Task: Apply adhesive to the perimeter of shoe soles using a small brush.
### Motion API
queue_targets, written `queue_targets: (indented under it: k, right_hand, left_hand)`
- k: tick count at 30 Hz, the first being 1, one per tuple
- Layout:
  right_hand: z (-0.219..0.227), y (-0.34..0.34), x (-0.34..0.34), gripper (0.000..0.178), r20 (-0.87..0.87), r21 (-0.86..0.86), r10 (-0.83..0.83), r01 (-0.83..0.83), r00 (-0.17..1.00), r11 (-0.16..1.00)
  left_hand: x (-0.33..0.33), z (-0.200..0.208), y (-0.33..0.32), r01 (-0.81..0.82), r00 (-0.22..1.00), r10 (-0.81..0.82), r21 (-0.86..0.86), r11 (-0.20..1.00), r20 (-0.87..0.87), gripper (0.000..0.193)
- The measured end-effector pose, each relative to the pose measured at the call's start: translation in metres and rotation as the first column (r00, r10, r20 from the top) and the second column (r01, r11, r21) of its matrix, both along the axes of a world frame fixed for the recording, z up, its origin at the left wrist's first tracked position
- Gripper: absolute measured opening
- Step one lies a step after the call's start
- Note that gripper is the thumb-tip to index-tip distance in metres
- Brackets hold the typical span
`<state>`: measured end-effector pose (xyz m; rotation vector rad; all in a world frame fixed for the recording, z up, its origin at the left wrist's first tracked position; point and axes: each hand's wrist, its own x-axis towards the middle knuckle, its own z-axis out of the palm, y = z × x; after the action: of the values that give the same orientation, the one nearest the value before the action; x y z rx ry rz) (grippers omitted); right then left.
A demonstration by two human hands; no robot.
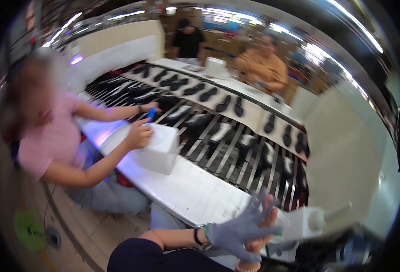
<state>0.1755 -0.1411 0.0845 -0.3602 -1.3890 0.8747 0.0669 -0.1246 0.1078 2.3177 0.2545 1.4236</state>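
Observation:
My left hand (238, 232), in a grey knit glove with a green cuff, reaches in at the lower right over the near table edge. Its fingers are stretched out and apart. Directly behind it is my right hand (269, 221), its fingers pointing up and the palm against or very near the glove. Part of it is hidden by the glove, and I see nothing held between the two. A dark band circles my left wrist, and a coral coiled band (247, 266) my right. Beside the hands stands a white container (303, 224) with a spout-like end.
A conveyor of dark rods (218, 156) carries several black-and-white shoe parts; black soles (207, 94) line a pale strip beyond it. At left a co-worker in pink (57, 136) holds a blue tool (151, 114) by a white box (159, 149). Two people stand across the line.

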Motion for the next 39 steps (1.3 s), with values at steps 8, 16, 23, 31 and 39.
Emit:
queue_targets:
  k: [8, 16, 23, 31, 39]
  right_hand:
    - [0.020, -0.012, -0.009, 0.061, 0.155, 0.053, 0.089, -0.098, 0.984, 0.994]
    - [0.039, -0.007, 0.010, 0.056, 0.560, -0.078, 0.319, -0.335, 0.764, 0.939]
    - [0.023, 0.013, 0.023, 0.040, 0.549, 0.154, 0.442, -0.605, 0.710, 0.781]
    - [0.079, -0.022, -0.022, 0.032, 0.534, -0.152, 0.222, -0.166, 0.816, 0.974]
    - [0.016, -0.031, -0.026, 0.028, 0.517, -0.081, 0.152, -0.128, 0.843, 0.988]
  left_hand:
    - [-0.022, 0.035, -0.028, -0.006, 0.974, -0.097, -0.452, 0.892, -0.205, 0.063]
    - [-0.020, 0.023, -0.034, -0.098, 0.989, 0.130, -0.334, 0.937, 0.074, 0.054]
    - [-0.022, 0.018, -0.043, -0.153, 0.915, 0.229, -0.239, 0.959, 0.333, 0.047]
    - [-0.008, 0.011, -0.034, -0.286, 0.758, 0.305, -0.127, 0.950, 0.577, 0.041]
    - [0.000, -0.017, -0.034, -0.205, 0.646, 0.152, -0.022, 0.978, 0.748, 0.038]
